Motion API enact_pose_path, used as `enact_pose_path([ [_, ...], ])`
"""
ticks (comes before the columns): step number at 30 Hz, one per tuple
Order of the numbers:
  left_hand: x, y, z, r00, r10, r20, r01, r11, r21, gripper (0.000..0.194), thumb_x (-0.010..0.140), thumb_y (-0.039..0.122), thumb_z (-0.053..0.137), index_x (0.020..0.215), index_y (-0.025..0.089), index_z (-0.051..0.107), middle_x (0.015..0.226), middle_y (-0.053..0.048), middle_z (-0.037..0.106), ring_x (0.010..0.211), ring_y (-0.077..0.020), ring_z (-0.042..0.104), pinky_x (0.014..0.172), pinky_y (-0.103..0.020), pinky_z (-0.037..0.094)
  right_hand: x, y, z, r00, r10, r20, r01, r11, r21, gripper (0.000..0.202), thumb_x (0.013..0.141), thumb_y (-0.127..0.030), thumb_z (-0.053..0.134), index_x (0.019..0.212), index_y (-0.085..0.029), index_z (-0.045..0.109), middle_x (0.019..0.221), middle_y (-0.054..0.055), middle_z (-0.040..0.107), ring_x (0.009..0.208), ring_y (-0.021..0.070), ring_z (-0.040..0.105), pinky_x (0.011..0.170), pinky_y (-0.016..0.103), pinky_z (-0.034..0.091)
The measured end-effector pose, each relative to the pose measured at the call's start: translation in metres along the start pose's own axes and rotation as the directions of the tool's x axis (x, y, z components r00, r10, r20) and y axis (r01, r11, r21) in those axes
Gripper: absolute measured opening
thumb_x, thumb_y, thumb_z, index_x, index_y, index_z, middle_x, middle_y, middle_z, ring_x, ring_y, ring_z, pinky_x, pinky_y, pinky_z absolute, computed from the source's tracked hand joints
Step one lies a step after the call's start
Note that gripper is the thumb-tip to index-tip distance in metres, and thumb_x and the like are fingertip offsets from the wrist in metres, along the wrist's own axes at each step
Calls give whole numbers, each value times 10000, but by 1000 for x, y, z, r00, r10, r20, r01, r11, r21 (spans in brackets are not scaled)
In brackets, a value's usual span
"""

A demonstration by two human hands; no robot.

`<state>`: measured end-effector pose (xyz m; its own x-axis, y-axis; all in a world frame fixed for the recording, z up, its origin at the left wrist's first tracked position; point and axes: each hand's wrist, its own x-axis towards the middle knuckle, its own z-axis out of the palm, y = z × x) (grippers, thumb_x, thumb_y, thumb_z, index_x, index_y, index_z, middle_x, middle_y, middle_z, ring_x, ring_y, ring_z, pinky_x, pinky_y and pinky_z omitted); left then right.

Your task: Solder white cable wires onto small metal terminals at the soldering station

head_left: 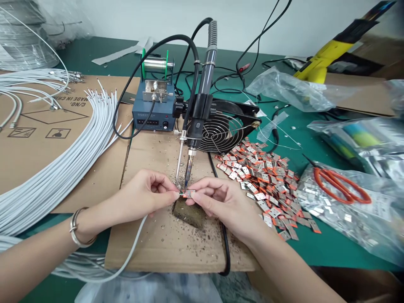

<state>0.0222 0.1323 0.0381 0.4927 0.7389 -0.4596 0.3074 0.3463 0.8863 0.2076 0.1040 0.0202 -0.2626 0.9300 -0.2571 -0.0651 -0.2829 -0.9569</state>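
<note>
My left hand [147,190] pinches the end of a white cable [138,235] just below the soldering iron's tip; the cable trails down from under the palm. Between the thumb and fingertips of my right hand [217,197] is a small metal USB connector [190,193] with an orange-red insert. The cable end and the connector meet under the tip, though the joint itself is too small to make out. A soldering iron [198,122] stands clamped upright, tip down, with a thin solder feed tube [180,162] beside it. Under my fingers lies a dirty brown sponge [188,214].
At right is a heap of USB connectors [268,185], then orange-handled scissors [342,185] on a plastic bag [334,223]. A bundle of white cables [72,168] fills the left. Behind stand a blue solder feeder [153,111], a solder spool [155,64] and a fan [224,130].
</note>
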Motion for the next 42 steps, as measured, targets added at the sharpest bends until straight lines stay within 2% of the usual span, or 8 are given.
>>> enact_pose_path([
  [6, 1, 1, 0, 1000, -1, 7, 1, 1000, -2, 109, 719, 221, 610, 699, 117, 584, 468, 68, 454, 366, -35, 373, 331, -131, 341, 0, 0, -1, 1000, -21, 13, 20, 999, 29, 115, 697, -248, 718, 771, -173, 673, 638, 25, 694, 428, 52, 503, 367, 166, 300],
  [12, 3, -2, -1, 1000, -7, -21, 8, 1000, 15, 105, 704, 214, 624, 700, 120, 579, 462, 66, 462, 353, -36, 380, 321, -130, 337, 1, 0, 1, 1000, -21, -9, 21, 1000, 1, 145, 674, -265, 726, 768, -172, 667, 633, 27, 694, 391, 55, 477, 348, 182, 287],
  [16, 2, -2, -1, 1000, -7, -2, 7, 1000, 12, 125, 709, 236, 624, 709, 119, 581, 470, 64, 459, 358, -35, 376, 326, -131, 347, 0, 0, 1, 1000, -21, -9, 21, 1000, -23, 136, 685, -272, 712, 770, -175, 669, 634, 31, 695, 409, 66, 507, 350, 185, 297],
  [21, 1, -3, -2, 1000, -7, 7, 7, 999, 43, 128, 735, 251, 602, 724, 125, 582, 482, 57, 470, 378, -39, 379, 337, -127, 342, 1, 1, 3, 999, -36, -21, 35, 999, -25, 82, 690, -213, 693, 755, -173, 664, 627, 21, 695, 482, 87, 588, 382, 171, 355],
  [27, 2, -3, -1, 1000, -20, -4, 20, 997, 71, 122, 738, 241, 592, 718, 122, 578, 477, 60, 461, 369, -41, 373, 337, -135, 321, 1, 0, 2, 999, -25, -35, 24, 999, -28, 67, 681, -187, 693, 740, -170, 668, 649, 22, 704, 616, 112, 660, 517, 169, 461],
  [34, 0, -3, 0, 997, 77, -33, -71, 987, 145, 96, 732, 211, 586, 722, 117, 602, 481, 66, 452, 385, -33, 364, 358, -135, 282, 0, -1, 1, 999, -28, -17, 28, 1000, -15, 70, 690, -156, 677, 760, -159, 670, 632, 19, 701, 456, 58, 565, 380, 147, 341],
  [42, 0, -1, 1, 991, 129, -22, -126, 984, 128, 121, 736, 222, 583, 730, 107, 621, 488, 64, 445, 401, -37, 343, 357, -139, 283, 0, 0, 0, 997, -50, 52, 48, 998, 41, 53, 715, -147, 677, 767, -154, 676, 629, 9, 698, 428, 21, 517, 374, 113, 317],
])
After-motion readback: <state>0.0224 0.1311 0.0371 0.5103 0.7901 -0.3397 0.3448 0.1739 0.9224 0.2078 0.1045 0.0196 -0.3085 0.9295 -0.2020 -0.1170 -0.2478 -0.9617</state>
